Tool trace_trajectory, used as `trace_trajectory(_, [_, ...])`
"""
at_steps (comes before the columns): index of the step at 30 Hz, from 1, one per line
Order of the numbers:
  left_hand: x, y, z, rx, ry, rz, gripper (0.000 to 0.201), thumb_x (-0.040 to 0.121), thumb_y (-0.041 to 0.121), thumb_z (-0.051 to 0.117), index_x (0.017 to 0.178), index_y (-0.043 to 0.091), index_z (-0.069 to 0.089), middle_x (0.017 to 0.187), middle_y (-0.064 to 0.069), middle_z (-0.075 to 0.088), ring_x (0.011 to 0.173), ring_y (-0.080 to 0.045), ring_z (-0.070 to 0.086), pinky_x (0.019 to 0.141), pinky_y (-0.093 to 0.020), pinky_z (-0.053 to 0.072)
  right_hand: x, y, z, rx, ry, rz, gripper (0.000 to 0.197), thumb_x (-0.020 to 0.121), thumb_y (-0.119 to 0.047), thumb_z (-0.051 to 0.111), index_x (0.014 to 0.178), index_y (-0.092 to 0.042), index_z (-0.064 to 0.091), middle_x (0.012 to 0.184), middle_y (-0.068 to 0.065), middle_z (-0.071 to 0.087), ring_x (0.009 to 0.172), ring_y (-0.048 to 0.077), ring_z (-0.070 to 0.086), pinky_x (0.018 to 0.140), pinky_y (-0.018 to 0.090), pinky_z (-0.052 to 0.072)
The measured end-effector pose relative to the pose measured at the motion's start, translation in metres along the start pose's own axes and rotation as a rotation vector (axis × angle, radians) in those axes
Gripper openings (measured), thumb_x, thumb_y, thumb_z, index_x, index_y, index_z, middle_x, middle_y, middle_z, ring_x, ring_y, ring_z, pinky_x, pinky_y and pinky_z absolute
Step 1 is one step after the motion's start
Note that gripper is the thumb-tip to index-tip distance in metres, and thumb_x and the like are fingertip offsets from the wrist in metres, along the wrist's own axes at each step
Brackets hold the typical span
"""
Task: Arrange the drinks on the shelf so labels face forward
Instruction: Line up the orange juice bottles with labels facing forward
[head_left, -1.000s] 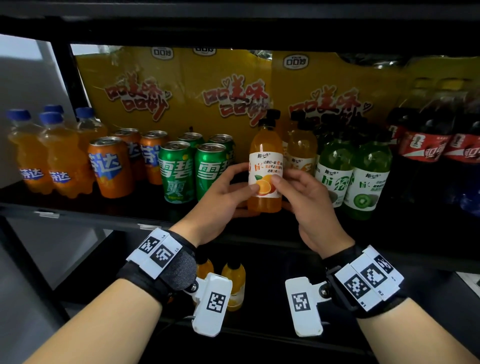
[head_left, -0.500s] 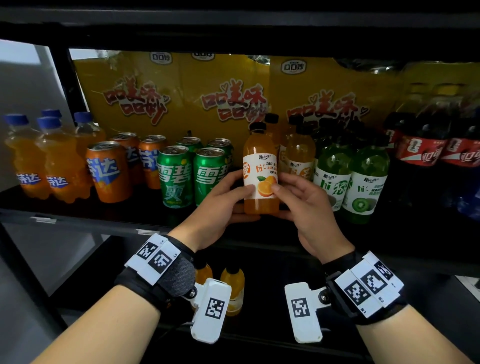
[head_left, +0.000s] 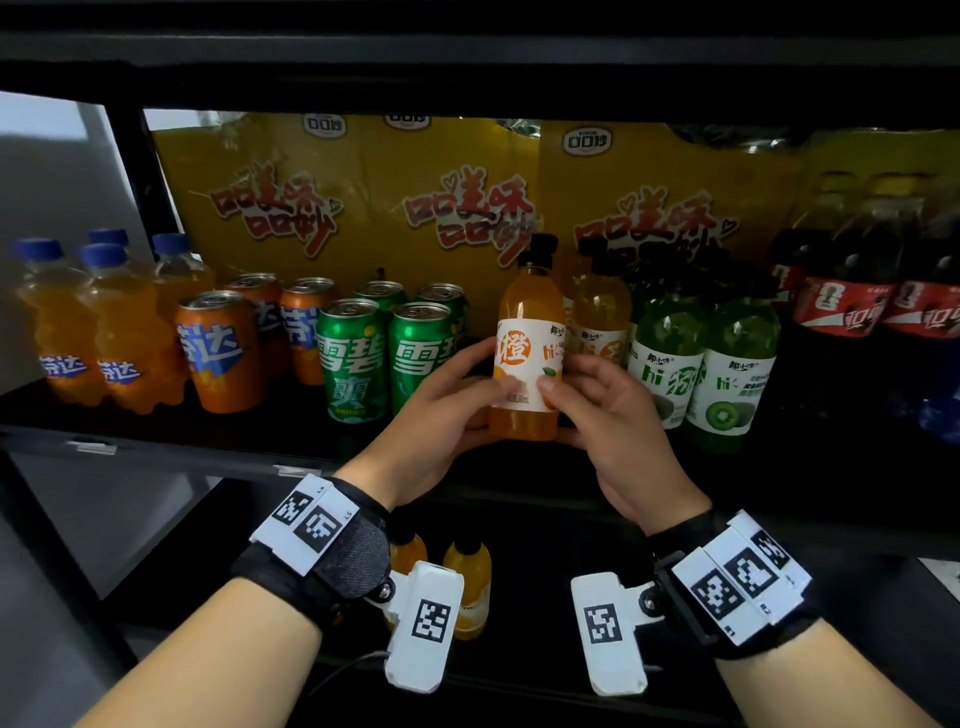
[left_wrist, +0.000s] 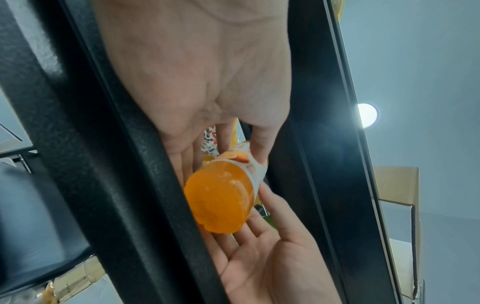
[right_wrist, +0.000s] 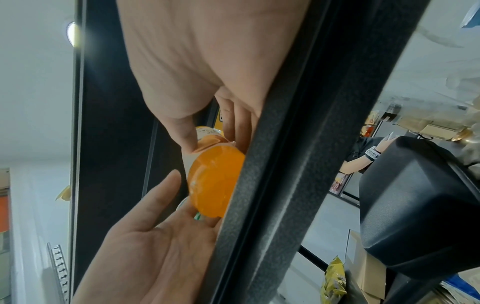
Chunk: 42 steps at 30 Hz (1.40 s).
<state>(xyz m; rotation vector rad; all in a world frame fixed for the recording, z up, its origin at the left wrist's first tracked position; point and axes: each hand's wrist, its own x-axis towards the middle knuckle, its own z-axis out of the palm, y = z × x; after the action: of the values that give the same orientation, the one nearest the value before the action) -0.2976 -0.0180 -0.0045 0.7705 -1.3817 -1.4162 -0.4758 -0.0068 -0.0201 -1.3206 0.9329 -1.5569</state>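
— Holding the orange juice bottle (head_left: 527, 358) with both hands, right at the front edge of the shelf (head_left: 156, 441)?

— Yes. The left hand (head_left: 436, 415) has its thumb across the white label and its fingers round the bottle's left side and back; the right hand (head_left: 608, 415) mirrors it, thumb on the label, fingers behind. Each grip is curled round that bottle.

— Is it standing on the shelf?

— Upright, black cap on top. The left wrist view shows its orange base (left_wrist: 219, 197) clear of the black shelf edge, with fingers under and beside it, so it looks lifted.

— And the label?

— A big orange roundel with a character faces forward, left of centre.

— Neighbours?

— Green cans (head_left: 353, 358) just to its left, orange cans (head_left: 218, 353) and blue-capped orange soda bottles (head_left: 83, 332) further left. Another orange juice bottle (head_left: 600, 317) just behind to the right, then green kiwi bottles (head_left: 727, 374) and dark cola bottles (head_left: 852, 301). Yellow cartons (head_left: 363, 208) line the back.
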Motion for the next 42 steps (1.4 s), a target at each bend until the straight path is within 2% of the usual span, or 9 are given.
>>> trace_trajectory(4, [-0.0011,-0.0009,0.0002,0.023,-0.013,0.01,0.052,0.102,0.012,0.058,0.15,0.028,0.046,0.122,-0.009,0.074,0.115,-0.027,0.071,0.101,-0.044,0.056,0.002,-0.0004,0.0001,0.012,-0.022,0.019,0.027,0.097,-0.014,0.069,0.122,-0.022,0.064,0.111,-0.002,0.079,0.103,0.011,0.075,0.081,0.027,0.062])
trace_trajectory(8, [-0.0028,-0.0046,0.0002,0.058,-0.006,0.051,0.059,0.099,0.014,0.063,0.153,0.028,0.042,0.125,-0.01,0.073,0.115,-0.023,0.071,0.095,-0.037,0.059,0.0004,0.0002,0.0026,-0.042,0.007,-0.014,0.032,0.089,-0.028,0.079,0.119,-0.023,0.069,0.115,-0.001,0.077,0.108,0.014,0.073,0.093,0.035,0.059])
trace_trajectory(12, [-0.0026,-0.004,0.0005,0.106,-0.008,0.086,0.068,0.088,0.025,0.072,0.152,0.022,0.046,0.129,-0.007,0.07,0.116,-0.021,0.07,0.099,-0.04,0.058,0.002,0.0024,0.001,-0.028,0.006,-0.01,0.031,0.086,-0.025,0.081,0.115,-0.024,0.068,0.108,-0.003,0.079,0.104,0.014,0.075,0.088,0.033,0.062])
trace_trajectory(17, [-0.0031,-0.0006,0.0008,0.084,-0.07,0.027,0.055,0.088,0.03,0.069,0.14,0.017,0.058,0.126,-0.005,0.073,0.116,-0.022,0.07,0.095,-0.036,0.059,0.0025,0.0049,-0.0018,-0.003,-0.002,-0.032,0.041,0.089,-0.019,0.078,0.124,-0.027,0.057,0.108,-0.002,0.08,0.103,0.016,0.076,0.086,0.033,0.062])
trace_trajectory(24, [-0.0006,-0.001,0.0002,0.079,-0.074,-0.01,0.039,0.097,0.012,0.063,0.137,0.014,0.059,0.121,-0.011,0.074,0.113,-0.027,0.071,0.096,-0.037,0.059,0.0034,0.0058,-0.0023,-0.055,-0.001,-0.056,0.029,0.095,-0.021,0.073,0.121,-0.029,0.063,0.112,-0.004,0.078,0.106,0.013,0.074,0.092,0.036,0.06])
trace_trajectory(31, [-0.0049,-0.0021,0.0039,0.156,-0.035,0.076,0.058,0.083,0.023,0.077,0.137,0.013,0.06,0.126,-0.007,0.072,0.117,-0.022,0.069,0.101,-0.039,0.056,0.002,0.0039,0.0014,-0.084,-0.011,-0.067,0.059,0.076,-0.054,0.085,0.125,-0.029,0.064,0.114,-0.003,0.077,0.107,0.011,0.073,0.093,0.035,0.059])
trace_trajectory(34, [-0.0047,-0.0026,0.0042,0.188,-0.023,0.073,0.068,0.075,0.031,0.082,0.138,0.017,0.06,0.128,-0.003,0.072,0.119,-0.019,0.068,0.105,-0.043,0.054,0.0022,0.0036,0.0002,-0.072,0.002,-0.053,0.048,0.075,-0.047,0.081,0.117,-0.031,0.065,0.109,-0.004,0.078,0.104,0.012,0.074,0.096,0.038,0.059])
trace_trajectory(37, [-0.002,-0.0038,0.004,0.223,-0.009,0.065,0.069,0.079,0.035,0.087,0.14,0.025,0.057,0.131,-0.001,0.068,0.121,-0.017,0.066,0.105,-0.041,0.053,0.0032,0.004,-0.0026,-0.068,-0.001,-0.026,0.028,0.091,-0.031,0.074,0.119,-0.028,0.068,0.112,-0.004,0.078,0.107,0.012,0.074,0.097,0.039,0.059])
trace_trajectory(42, [-0.0002,0.0007,0.0058,0.078,0.003,-0.011,0.044,0.099,0.012,0.06,0.142,0.021,0.055,0.126,-0.007,0.072,0.116,-0.025,0.069,0.097,-0.039,0.057,0.0024,0.0024,-0.0008,-0.084,-0.06,-0.003,0.018,0.102,-0.023,0.062,0.117,-0.03,0.069,0.111,-0.012,0.078,0.108,0.006,0.072,0.092,0.031,0.06])
